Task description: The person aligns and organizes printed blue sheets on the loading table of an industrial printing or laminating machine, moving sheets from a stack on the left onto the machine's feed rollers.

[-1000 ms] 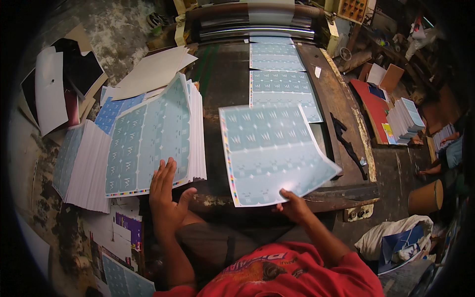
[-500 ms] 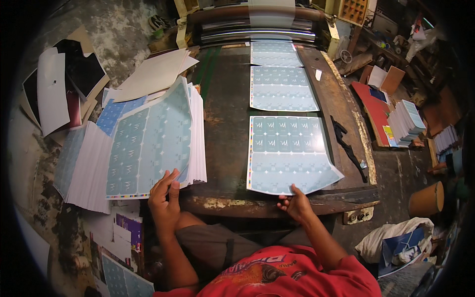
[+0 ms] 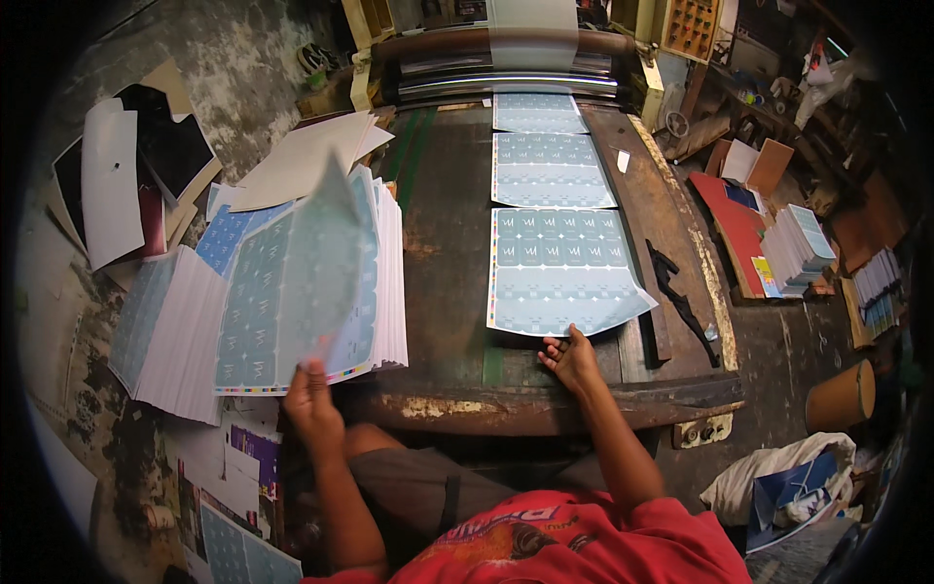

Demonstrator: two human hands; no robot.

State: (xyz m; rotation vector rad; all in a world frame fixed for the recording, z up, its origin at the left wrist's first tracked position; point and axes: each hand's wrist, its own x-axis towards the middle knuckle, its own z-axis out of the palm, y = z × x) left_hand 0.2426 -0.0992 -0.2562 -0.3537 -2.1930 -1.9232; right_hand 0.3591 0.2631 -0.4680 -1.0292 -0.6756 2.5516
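My left hand grips the near corner of a pale blue printed sheet and holds it lifted, blurred, above a thick stack of like sheets at my left. My right hand rests on the dark worn table, its fingers at the near edge of another blue printed sheet lying flat. Two more such sheets lie in a row behind it, running toward the rollers of a machine at the far end.
More stacks of sheets and loose white and dark boards lie at the left. Red boards and piled booklets sit at the right, with a brown cardboard drum and a cloth bundle on the floor.
My left hand has lifted the top sheet off the left stack. My right hand has slid the sheet on the table away from me into line with the others.
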